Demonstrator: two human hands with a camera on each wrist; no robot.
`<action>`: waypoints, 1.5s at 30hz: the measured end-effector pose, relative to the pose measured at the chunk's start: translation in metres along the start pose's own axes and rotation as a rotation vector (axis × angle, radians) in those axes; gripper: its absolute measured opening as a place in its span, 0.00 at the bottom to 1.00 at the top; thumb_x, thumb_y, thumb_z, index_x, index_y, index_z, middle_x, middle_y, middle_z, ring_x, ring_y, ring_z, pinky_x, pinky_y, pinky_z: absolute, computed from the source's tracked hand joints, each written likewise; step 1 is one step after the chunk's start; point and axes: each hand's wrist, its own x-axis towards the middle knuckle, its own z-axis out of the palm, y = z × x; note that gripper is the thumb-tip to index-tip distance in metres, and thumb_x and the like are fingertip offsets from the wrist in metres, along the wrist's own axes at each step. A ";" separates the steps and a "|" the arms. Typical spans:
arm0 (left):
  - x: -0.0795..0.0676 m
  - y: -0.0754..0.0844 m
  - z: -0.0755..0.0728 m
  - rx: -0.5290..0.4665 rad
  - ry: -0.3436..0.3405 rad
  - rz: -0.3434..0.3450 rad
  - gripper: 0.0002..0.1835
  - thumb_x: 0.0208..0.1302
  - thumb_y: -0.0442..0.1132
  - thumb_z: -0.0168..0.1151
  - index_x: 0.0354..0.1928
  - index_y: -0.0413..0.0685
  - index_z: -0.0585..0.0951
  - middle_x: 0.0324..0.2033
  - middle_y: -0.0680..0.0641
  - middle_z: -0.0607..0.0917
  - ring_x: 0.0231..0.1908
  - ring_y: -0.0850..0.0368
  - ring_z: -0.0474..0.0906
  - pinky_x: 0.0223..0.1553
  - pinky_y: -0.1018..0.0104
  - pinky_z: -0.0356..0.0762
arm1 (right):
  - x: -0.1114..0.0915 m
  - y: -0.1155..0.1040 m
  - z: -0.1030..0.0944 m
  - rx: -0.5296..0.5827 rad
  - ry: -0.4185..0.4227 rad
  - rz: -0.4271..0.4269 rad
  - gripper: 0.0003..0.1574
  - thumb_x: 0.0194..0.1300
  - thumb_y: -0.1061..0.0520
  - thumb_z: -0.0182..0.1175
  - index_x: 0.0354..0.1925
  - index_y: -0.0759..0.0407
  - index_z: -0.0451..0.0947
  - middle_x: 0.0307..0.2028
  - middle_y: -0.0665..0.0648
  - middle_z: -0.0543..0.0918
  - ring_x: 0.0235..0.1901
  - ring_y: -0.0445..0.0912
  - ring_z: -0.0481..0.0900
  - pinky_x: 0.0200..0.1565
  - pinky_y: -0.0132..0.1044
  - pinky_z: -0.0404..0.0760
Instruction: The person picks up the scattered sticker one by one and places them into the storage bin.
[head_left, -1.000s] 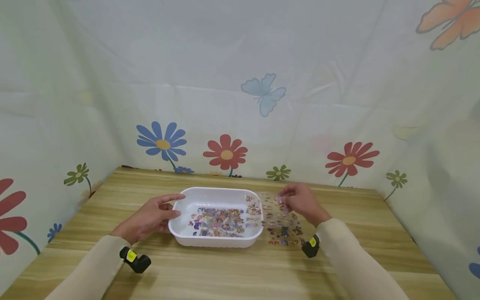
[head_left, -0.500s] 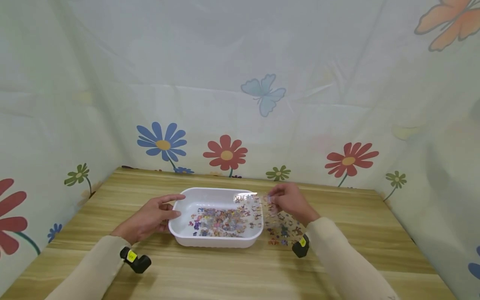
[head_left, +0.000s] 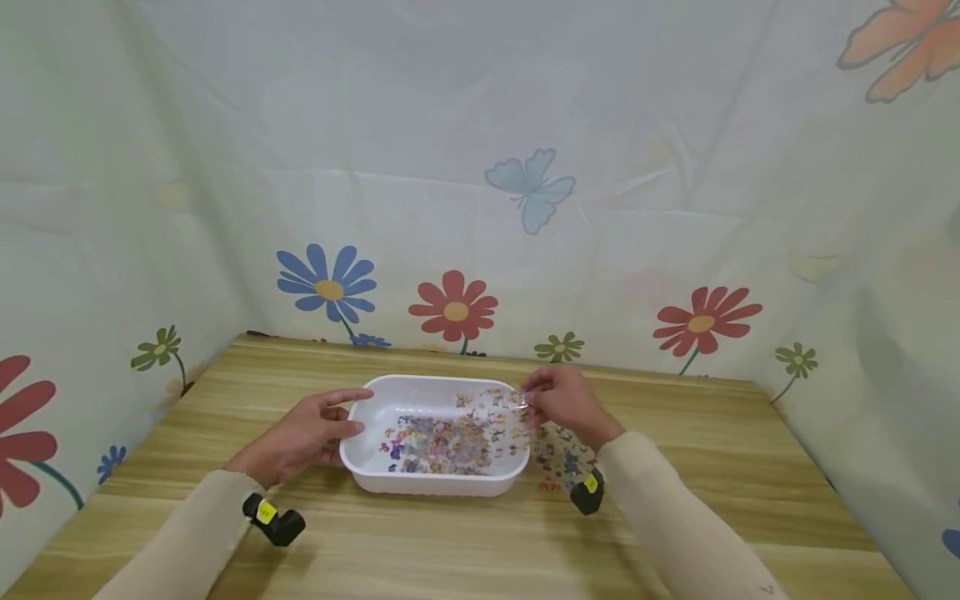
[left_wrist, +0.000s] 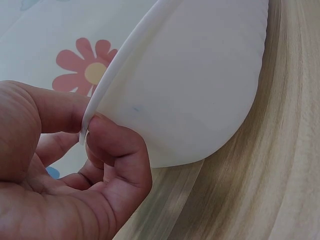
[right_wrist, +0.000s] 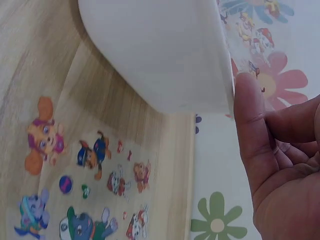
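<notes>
A white plastic tub [head_left: 435,485] with rounded corners stands on the table. My left hand [head_left: 300,435] grips its left rim; in the left wrist view the rim [left_wrist: 107,82] runs between curled fingers. Inside lie clear sticker sheets [head_left: 438,446] printed with small colourful cartoon characters. At the right end my right hand [head_left: 567,406] pinches another clear sticker sheet [head_left: 495,402] by its right edge, and it extends over the tub. In the right wrist view, the thumb [right_wrist: 248,115] is right at the tub's rim, with the held sheet [right_wrist: 250,32] beyond it.
Another clear sheet with cartoon dogs [right_wrist: 85,220] lies flat on the wooden table [head_left: 420,550], right of the tub and partly under my right forearm. A pale curtain [head_left: 375,208] with flowers and butterflies encloses the table's back and sides.
My right hand has moved left, carrying the sticker sheet from mostly beside the tub to mostly over it. The left hand has stayed at the tub's left rim.
</notes>
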 end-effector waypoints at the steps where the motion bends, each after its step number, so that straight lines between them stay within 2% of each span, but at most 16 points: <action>1: 0.000 0.000 0.000 -0.001 0.000 0.000 0.34 0.73 0.33 0.63 0.78 0.53 0.67 0.55 0.37 0.73 0.45 0.46 0.82 0.43 0.58 0.88 | 0.000 -0.001 0.001 0.003 -0.005 0.001 0.13 0.70 0.72 0.57 0.50 0.75 0.81 0.36 0.67 0.86 0.27 0.45 0.84 0.37 0.40 0.90; 15: -0.002 0.002 -0.001 0.004 0.004 -0.004 0.34 0.73 0.34 0.63 0.78 0.53 0.67 0.56 0.37 0.73 0.46 0.46 0.82 0.42 0.58 0.88 | 0.006 -0.016 0.017 -0.041 -0.050 0.013 0.16 0.71 0.73 0.54 0.53 0.74 0.81 0.35 0.65 0.85 0.26 0.46 0.86 0.36 0.39 0.90; 21: -0.003 0.001 0.000 -0.003 -0.002 0.001 0.34 0.73 0.34 0.63 0.79 0.52 0.66 0.57 0.36 0.73 0.46 0.46 0.82 0.42 0.58 0.88 | 0.006 -0.019 0.023 -0.055 -0.063 0.016 0.17 0.67 0.75 0.56 0.52 0.75 0.81 0.35 0.66 0.87 0.24 0.45 0.86 0.34 0.39 0.90; 27: -0.003 0.001 0.000 -0.017 -0.006 -0.006 0.34 0.74 0.33 0.62 0.78 0.53 0.67 0.58 0.36 0.72 0.45 0.46 0.82 0.42 0.58 0.87 | 0.006 -0.022 0.030 -0.104 -0.085 0.019 0.21 0.66 0.76 0.55 0.56 0.76 0.79 0.35 0.66 0.87 0.25 0.46 0.87 0.34 0.38 0.90; 34: -0.002 0.001 -0.002 -0.029 -0.019 0.004 0.34 0.74 0.34 0.62 0.79 0.54 0.66 0.62 0.35 0.71 0.46 0.46 0.83 0.43 0.57 0.88 | 0.008 -0.024 0.033 -0.174 -0.077 0.025 0.23 0.64 0.76 0.55 0.58 0.76 0.79 0.34 0.64 0.87 0.25 0.46 0.86 0.33 0.36 0.89; 38: -0.002 0.001 -0.003 -0.030 -0.019 0.005 0.34 0.74 0.34 0.62 0.79 0.54 0.66 0.60 0.35 0.72 0.45 0.46 0.83 0.43 0.57 0.89 | 0.008 -0.026 0.036 -0.208 -0.073 0.020 0.23 0.64 0.76 0.58 0.58 0.76 0.79 0.35 0.64 0.87 0.25 0.46 0.86 0.32 0.35 0.89; 45: 0.000 0.000 -0.003 -0.034 -0.027 0.010 0.34 0.73 0.34 0.63 0.79 0.54 0.66 0.61 0.35 0.72 0.46 0.46 0.83 0.44 0.55 0.89 | 0.009 -0.028 0.038 -0.219 -0.068 0.056 0.25 0.64 0.74 0.61 0.60 0.76 0.78 0.36 0.64 0.87 0.25 0.46 0.86 0.33 0.36 0.89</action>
